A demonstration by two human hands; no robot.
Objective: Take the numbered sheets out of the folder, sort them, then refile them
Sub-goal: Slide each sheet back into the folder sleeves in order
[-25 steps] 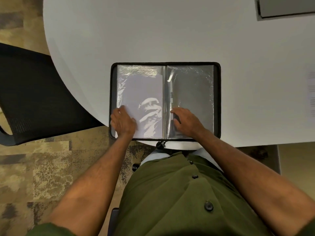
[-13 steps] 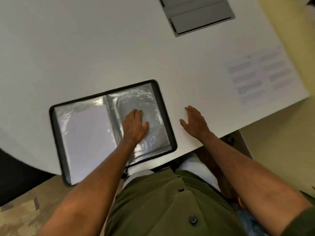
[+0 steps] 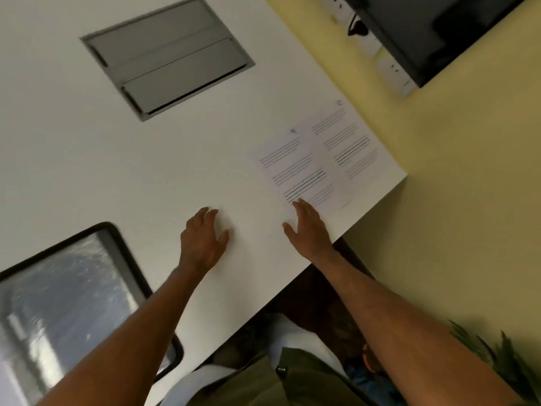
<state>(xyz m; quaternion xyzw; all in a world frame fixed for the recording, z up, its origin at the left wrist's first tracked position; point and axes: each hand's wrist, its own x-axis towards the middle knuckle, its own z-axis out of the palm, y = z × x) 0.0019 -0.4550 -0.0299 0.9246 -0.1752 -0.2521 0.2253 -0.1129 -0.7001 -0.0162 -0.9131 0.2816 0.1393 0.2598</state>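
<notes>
**Thin sheets at the table's far corner: lift an edge, don't pinch flat**

Nearest you, at the lower left, the folder [image 3: 67, 291] lies open on the white table [image 3: 87, 171], its clear sleeves glossy and crinkled. Expect them to be slick and floppy, so hold the stiff black border when you need to steady it.

Your left hand [image 3: 202, 241] is out over bare tabletop between the folder and the papers, fingers loosely spread and holding nothing. Whether the palm actually rests on the surface is hard to judge from this blurred view.

Your right hand [image 3: 307, 230] is flat, fingers straight and close together, thumb out, with the fingertips just reaching the near edge of the closer printed sheet [image 3: 295, 168]. A second sheet [image 3: 348, 148] lies beside it, nearer the table corner.

Both sheets look like plain paper: very light, limp and easily creased. Lying flat on a smooth top, they will probably resist a pinch. Better to press lightly and drag each toward the table edge, then take it by a corner.

Beyond them sits a grey hatch [image 3: 169, 60] set in the tabletop.
</notes>
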